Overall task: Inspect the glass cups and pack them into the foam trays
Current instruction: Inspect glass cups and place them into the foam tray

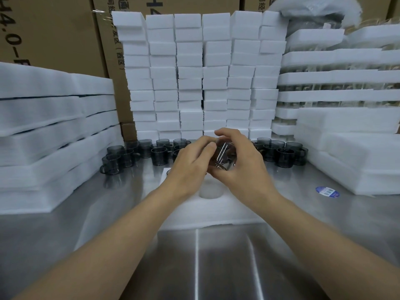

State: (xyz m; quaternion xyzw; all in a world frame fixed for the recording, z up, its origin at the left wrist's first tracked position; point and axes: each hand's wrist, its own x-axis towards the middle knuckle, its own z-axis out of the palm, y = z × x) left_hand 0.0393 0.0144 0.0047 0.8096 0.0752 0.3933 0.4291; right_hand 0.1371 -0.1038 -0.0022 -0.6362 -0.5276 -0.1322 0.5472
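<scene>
Both hands meet over the middle of the desk (216, 256), a brushed stainless-steel surface with a soft sheen. The right hand (244, 167) forms the main grip: its fingers curl over the top and its thumb wraps underneath a smoky grey glass cup (224, 158), a small smooth cylinder tilted on its side with bright streaks of light on its wall. The left hand (190, 167) closes in from the other side, its thumb and fingertips pinching the cup's near edge, so the cup sits held between the two hands, lifted off the desk.

Directly below the grip lies a white foam tray (207, 211), soft and matte, with a round cup-shaped hollow just under the wrists. Beyond the grip, a row of identical grey handled cups (159, 155) stands upright on the steel, spreading to either side. Behind them rises a wall of white foam blocks (188, 72), rectangular and slightly rough-edged, in neat columns. Left of the grip are stacked thick foam sheets (54, 131); to the right, layered foam trays (337, 76) with glassware between the layers, and flat foam slabs (357, 152). A round blue sticker (327, 192) lies on the steel to the right. Brown cardboard boxes (54, 33) stand behind everything.
</scene>
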